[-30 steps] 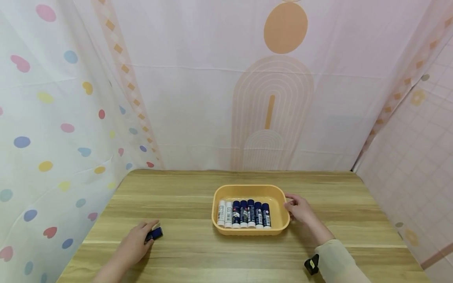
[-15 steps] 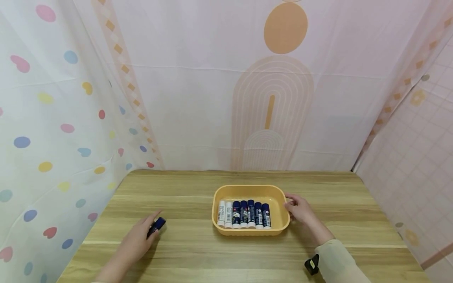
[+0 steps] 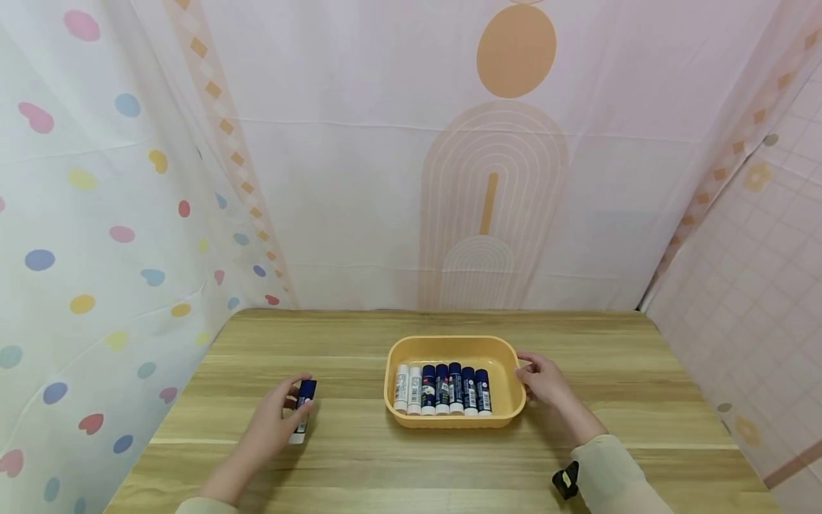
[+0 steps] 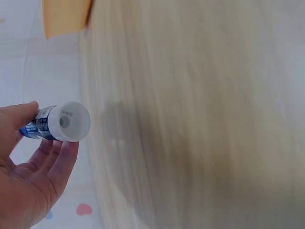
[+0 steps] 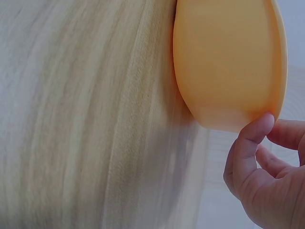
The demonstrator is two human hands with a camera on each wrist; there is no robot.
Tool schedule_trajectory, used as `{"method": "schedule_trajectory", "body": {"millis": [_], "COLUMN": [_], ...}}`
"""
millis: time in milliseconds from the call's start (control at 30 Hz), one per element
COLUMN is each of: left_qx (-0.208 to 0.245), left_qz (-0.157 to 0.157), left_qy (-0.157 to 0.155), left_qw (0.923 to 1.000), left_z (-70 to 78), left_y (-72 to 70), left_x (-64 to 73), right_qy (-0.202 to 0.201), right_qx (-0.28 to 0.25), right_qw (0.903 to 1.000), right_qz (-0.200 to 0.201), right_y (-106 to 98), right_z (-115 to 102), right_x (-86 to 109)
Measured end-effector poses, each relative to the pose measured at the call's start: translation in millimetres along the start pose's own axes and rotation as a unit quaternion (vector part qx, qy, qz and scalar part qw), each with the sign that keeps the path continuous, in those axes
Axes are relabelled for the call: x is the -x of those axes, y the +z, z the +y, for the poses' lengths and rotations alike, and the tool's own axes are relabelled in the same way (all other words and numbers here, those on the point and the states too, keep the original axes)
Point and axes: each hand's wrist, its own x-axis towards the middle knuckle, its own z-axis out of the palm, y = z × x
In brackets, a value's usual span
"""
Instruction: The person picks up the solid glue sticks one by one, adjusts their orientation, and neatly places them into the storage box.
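In the head view my left hand (image 3: 277, 417) pinches a glue stick (image 3: 307, 392) between thumb and fingers, left of the tray and off the table. The stick has a dark blue cap and a label. Its white base (image 4: 74, 121) faces the camera in the left wrist view. A yellow plastic tray (image 3: 449, 421) holds a row of several glue sticks, white ones at the left and dark blue ones (image 3: 455, 389) beside them. At the tray's right end my right hand (image 3: 544, 378) holds the rim with curled fingers. The right wrist view shows fingertips (image 5: 262, 125) against its outer wall.
Wood-grain table (image 3: 347, 471) lies under everything. A white printed curtain (image 3: 359, 214) hangs behind it, with more fabric on both sides. Close to the right sleeve is a small black object (image 3: 566, 480). Inside the tray, bare floor shows right of the row.
My left hand has moved right and slightly up with the glue stick, which has turned from slanted to nearly upright in the head view. My right hand and the tray stay put.
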Motion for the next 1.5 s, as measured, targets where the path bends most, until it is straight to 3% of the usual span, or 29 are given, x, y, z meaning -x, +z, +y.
{"method": "schedule_trajectory", "body": {"millis": [200,367,667,867,1000,1167,1500], "left_qx": [0.054,0.082,0.139,0.173,0.18,0.182,0.202], "left_qz": [-0.008,-0.009,-0.011,-0.008,-0.012,-0.025,-0.048], "left_qy": [-0.043,-0.053,-0.067,-0.051,-0.025,0.001,0.008], "left_qw": [0.9976,0.9952,0.9879,0.9836,0.9833,0.983,0.9782], "left_z": [13.1,29.7,74.0,110.5,128.6,148.3,182.5], "left_y": [5.2,11.5,39.4,65.2,82.2,99.8,149.2], "left_x": [-8.3,-21.1,-47.1,-59.8,-64.6,-64.7,-64.0], "right_qy": [-0.008,-0.008,-0.006,0.0,0.002,-0.003,-0.006], "right_qx": [0.001,0.0,-0.002,-0.001,-0.001,-0.005,-0.008], "right_qw": [1.0,1.0,1.0,1.0,1.0,1.0,0.9999], "right_qz": [-0.002,-0.003,-0.001,-0.001,-0.001,-0.002,-0.002], "right_y": [1,1,1,1,1,2,2], "right_z": [0,0,1,1,0,0,2], "right_x": [-0.9,-0.2,-1.0,-0.8,-0.6,-0.3,-1.1]}}
